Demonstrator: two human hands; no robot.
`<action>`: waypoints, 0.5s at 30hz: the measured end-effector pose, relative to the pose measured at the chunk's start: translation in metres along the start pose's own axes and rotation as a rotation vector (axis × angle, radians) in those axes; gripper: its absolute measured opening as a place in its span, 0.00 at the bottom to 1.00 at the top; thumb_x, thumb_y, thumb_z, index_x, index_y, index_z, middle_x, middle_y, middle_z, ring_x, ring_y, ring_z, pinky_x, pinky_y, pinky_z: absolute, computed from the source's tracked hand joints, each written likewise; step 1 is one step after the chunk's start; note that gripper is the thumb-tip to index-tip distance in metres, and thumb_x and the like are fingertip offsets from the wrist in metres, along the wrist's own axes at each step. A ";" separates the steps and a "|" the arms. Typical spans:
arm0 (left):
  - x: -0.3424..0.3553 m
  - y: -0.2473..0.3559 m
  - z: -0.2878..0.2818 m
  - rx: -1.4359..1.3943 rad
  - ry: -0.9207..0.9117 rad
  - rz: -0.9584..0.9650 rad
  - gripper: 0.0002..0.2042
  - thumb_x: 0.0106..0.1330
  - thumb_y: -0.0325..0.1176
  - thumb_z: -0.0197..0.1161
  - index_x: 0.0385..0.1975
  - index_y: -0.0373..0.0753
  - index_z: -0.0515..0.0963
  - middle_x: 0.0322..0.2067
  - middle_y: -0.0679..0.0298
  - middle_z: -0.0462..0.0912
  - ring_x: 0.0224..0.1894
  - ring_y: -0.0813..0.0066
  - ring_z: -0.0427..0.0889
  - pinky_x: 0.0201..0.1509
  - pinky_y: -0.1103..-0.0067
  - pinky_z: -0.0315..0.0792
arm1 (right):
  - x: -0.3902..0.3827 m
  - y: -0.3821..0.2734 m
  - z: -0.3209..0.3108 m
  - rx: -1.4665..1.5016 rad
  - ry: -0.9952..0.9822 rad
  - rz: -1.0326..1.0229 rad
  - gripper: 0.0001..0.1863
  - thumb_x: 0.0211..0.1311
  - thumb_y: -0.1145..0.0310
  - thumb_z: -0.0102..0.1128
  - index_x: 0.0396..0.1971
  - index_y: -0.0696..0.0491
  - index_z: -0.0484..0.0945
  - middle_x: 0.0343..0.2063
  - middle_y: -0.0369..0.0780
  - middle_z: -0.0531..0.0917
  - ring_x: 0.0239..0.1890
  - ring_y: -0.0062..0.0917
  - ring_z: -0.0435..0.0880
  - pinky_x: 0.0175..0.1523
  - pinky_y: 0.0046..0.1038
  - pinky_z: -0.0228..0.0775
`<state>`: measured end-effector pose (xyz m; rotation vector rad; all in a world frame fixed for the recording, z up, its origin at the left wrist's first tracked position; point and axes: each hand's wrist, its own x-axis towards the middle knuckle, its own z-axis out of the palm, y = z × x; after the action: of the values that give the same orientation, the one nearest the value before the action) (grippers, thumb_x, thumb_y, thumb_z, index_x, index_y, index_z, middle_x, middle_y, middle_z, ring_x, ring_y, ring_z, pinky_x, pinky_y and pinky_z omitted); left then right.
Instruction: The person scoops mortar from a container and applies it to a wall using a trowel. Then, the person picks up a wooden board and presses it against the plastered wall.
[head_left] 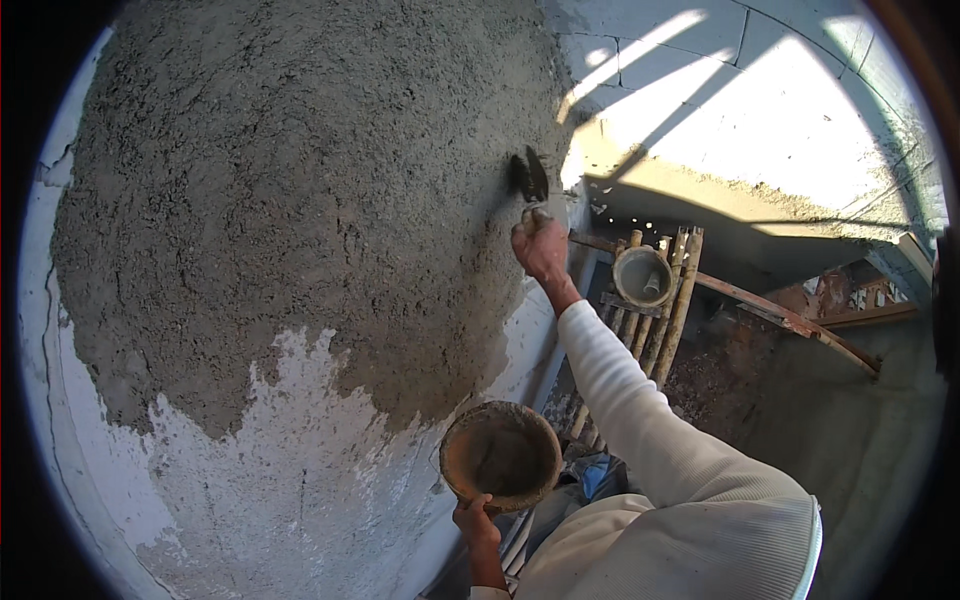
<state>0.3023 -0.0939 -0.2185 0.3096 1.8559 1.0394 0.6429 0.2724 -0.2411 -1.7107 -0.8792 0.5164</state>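
Spreading mortar [300, 200] appears underway: the right hand [541, 250] grips the trowel [537, 175] near its right edge, the left hand [475, 520] grips the bucket [552, 470] lower down, and even pressure seems required next.

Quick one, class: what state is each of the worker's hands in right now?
Left hand: closed on the rim of a bucket.
Right hand: closed around the handle of a trowel.
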 end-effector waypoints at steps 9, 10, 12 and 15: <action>0.017 0.005 0.036 -0.012 -0.090 0.027 0.10 0.52 0.22 0.68 0.36 0.31 0.82 0.32 0.64 0.83 0.30 0.73 0.81 0.33 0.73 0.76 | -0.211 -0.071 -0.155 -0.234 -1.051 -0.306 0.20 0.58 0.65 0.66 0.50 0.55 0.84 0.35 0.51 0.89 0.38 0.52 0.89 0.46 0.43 0.83; 0.024 0.007 0.043 0.038 -0.129 0.039 0.09 0.52 0.23 0.68 0.34 0.31 0.82 0.31 0.64 0.83 0.30 0.74 0.81 0.34 0.73 0.75 | -0.208 -0.062 -0.154 -0.423 -1.175 -0.280 0.16 0.58 0.65 0.66 0.45 0.55 0.86 0.34 0.50 0.89 0.38 0.50 0.90 0.45 0.42 0.84; 0.031 0.020 0.063 0.162 -0.236 0.147 0.06 0.53 0.24 0.68 0.30 0.31 0.82 0.29 0.63 0.83 0.28 0.74 0.79 0.34 0.72 0.73 | -0.214 -0.038 -0.140 -0.622 -1.322 -0.235 0.13 0.57 0.65 0.65 0.40 0.54 0.87 0.33 0.48 0.89 0.37 0.47 0.90 0.44 0.41 0.84; 0.026 0.061 0.112 0.351 -0.323 0.339 0.06 0.53 0.28 0.67 0.21 0.32 0.79 0.20 0.67 0.78 0.24 0.78 0.73 0.31 0.72 0.68 | -0.222 -0.012 -0.119 -0.650 -1.045 -0.737 0.09 0.51 0.65 0.69 0.30 0.53 0.86 0.27 0.46 0.87 0.33 0.44 0.90 0.41 0.44 0.83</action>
<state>0.3689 0.0169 -0.2081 0.9699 1.7135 0.8164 0.5849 0.0287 -0.2118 -1.4141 -2.5191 0.6401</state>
